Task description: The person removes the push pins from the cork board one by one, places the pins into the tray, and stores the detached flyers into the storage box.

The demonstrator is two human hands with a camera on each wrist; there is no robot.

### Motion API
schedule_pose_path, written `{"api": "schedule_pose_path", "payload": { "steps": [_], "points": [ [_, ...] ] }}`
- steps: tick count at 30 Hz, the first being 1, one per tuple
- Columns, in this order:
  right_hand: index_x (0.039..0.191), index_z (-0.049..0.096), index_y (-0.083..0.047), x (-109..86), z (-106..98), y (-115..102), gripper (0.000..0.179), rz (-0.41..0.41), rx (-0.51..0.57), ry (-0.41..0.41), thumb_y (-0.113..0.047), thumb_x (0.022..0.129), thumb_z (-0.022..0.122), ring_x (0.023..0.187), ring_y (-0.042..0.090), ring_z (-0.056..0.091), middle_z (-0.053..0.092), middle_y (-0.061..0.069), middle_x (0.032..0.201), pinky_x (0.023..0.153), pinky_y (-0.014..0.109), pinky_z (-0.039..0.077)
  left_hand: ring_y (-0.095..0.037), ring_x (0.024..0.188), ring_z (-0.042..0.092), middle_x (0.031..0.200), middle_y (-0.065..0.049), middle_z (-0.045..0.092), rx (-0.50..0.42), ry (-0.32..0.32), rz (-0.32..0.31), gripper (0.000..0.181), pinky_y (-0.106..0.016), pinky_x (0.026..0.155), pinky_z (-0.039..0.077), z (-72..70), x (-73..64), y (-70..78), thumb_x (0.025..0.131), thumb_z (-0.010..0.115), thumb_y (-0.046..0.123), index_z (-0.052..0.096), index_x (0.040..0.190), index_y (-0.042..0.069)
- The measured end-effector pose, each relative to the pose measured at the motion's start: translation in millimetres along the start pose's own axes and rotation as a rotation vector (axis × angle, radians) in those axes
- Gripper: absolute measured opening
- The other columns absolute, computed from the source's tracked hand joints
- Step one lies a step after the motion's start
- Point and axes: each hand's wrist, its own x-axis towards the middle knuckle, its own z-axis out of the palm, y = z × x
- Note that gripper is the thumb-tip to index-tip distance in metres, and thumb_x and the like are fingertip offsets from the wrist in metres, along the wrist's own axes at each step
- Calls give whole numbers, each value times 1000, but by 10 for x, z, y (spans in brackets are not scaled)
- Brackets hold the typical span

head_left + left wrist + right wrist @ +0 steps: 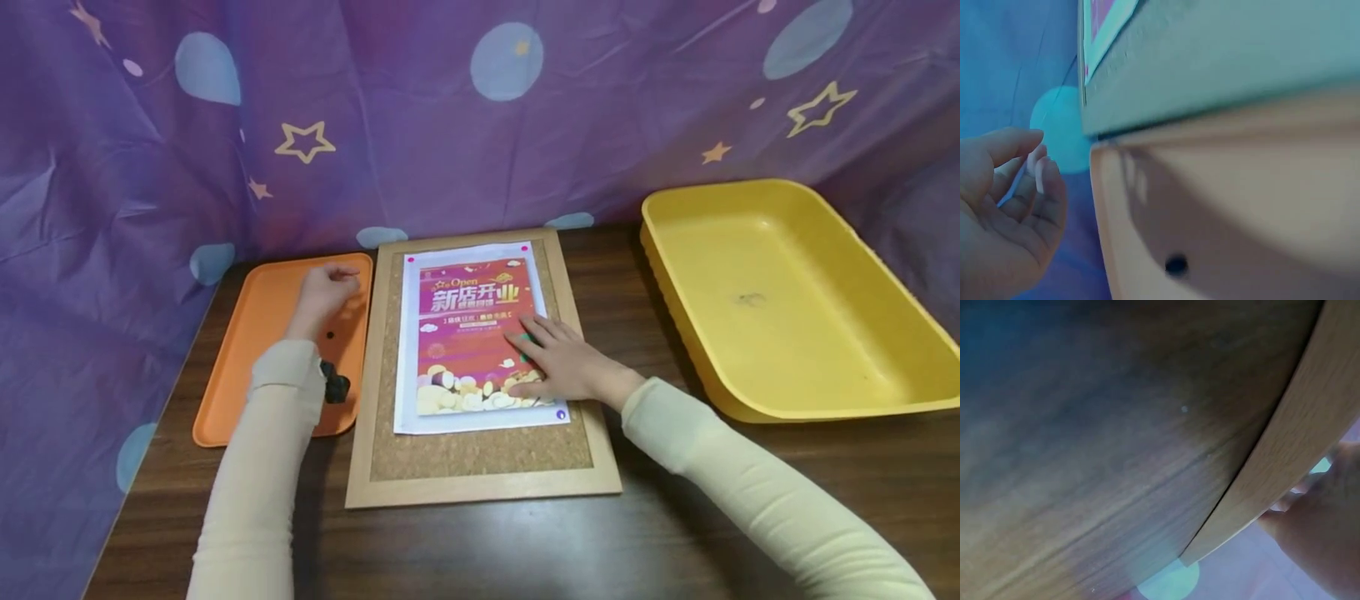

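Observation:
A red and purple poster (480, 333) on white paper lies on a wood-framed cork board (480, 458). Pink pins mark its two top corners, and a purple pin (561, 414) its lower right corner. My right hand (566, 362) rests on the poster's right part with fingers spread; a bit of green shows beneath them. Over the orange tray (262, 350), left of the board, is my left hand (326, 296). Its fingers are loosely bent, and in the left wrist view nothing shows between thumb and fingers (1050, 187).
A large yellow tub (810, 317) stands on the dark wooden table (480, 550) to the right. A small black round spot (330, 335) is on the orange tray. Behind the table hangs a purple cloth (420, 125) with stars and dots.

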Motion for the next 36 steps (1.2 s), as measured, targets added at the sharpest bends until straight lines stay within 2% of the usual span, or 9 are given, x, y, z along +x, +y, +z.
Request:
{"api": "schedule_pose_path", "payload": {
  "steps": [5, 9, 12, 16, 19, 20, 27, 31, 36],
  "points": [
    [154, 19, -18, 3, 17, -12, 86, 1, -8, 0, -63, 88, 51, 149, 38, 3, 5, 17, 161, 119, 57, 6, -2, 67, 50, 114, -20, 61, 4, 82, 68, 34, -14, 58, 44, 233, 223, 97, 91, 56, 7, 60, 123, -4],
    [154, 18, -18, 8, 23, -24, 87, -2, -14, -4, -64, 88, 50, 149, 38, 3, 4, 17, 161, 119, 58, 6, -6, 72, 58, 111, -17, 67, -5, 80, 80, 31, -17, 63, 49, 351, 453, 35, 86, 62, 4, 65, 116, -2],
    [154, 18, -18, 8, 30, -23, 86, -1, -14, -2, -64, 88, 51, 149, 38, 3, 4, 17, 161, 119, 58, 6, -12, 83, 64, 97, -5, 73, -21, 110, 125, 25, -21, 72, 51, 534, 1099, -429, 80, 72, 10, 72, 105, 9],
    [154, 19, -18, 9, 34, -20, 86, -3, -7, 4, -63, 88, 51, 148, 39, 4, 5, 17, 161, 119, 57, 6, -6, 80, 65, 83, 11, 71, -2, 166, 214, 23, -17, 71, 50, 868, 2279, -1295, 72, 81, 21, 73, 93, 24],
    [154, 20, -17, 15, 39, -11, 86, -3, -3, 7, -62, 88, 51, 148, 39, 4, 5, 17, 161, 119, 57, 6, -5, 80, 65, 85, 11, 72, 23, 157, 192, 26, -18, 71, 50, 998, 2594, -1433, 73, 78, 20, 74, 98, 26],
    [154, 20, -17, 18, 41, -6, 85, -3, -2, 8, -62, 88, 51, 148, 39, 4, 6, 17, 161, 119, 57, 6, -6, 80, 65, 86, 10, 73, 24, 161, 182, 27, -19, 71, 50, 1015, 2554, -1371, 73, 76, 19, 74, 99, 24],
    [154, 18, -18, 15, 47, 14, 86, -2, -2, 6, -64, 88, 50, 149, 38, 3, 4, 17, 161, 119, 57, 5, -17, 96, 64, 102, -4, 72, 41, 90, 92, 30, -27, 89, 48, 744, 1042, -72, 82, 59, 8, 71, 109, 13],
    [154, 19, -17, 3, 39, 1, 86, -3, -1, 10, -63, 88, 51, 149, 38, 3, 5, 18, 161, 119, 57, 5, -27, 113, 59, 121, -13, 65, 183, 53, 68, 33, -35, 100, 44, 706, 746, 184, 90, 52, 9, 63, 122, 6],
    [153, 20, -16, -7, 28, -14, 85, -1, 4, 8, -61, 89, 52, 149, 39, 3, 6, 18, 161, 119, 57, 5, -29, 116, 58, 124, -15, 63, 291, 28, 117, 32, -37, 99, 45, 690, 714, 219, 93, 51, 9, 62, 123, 4]
  ]
}}
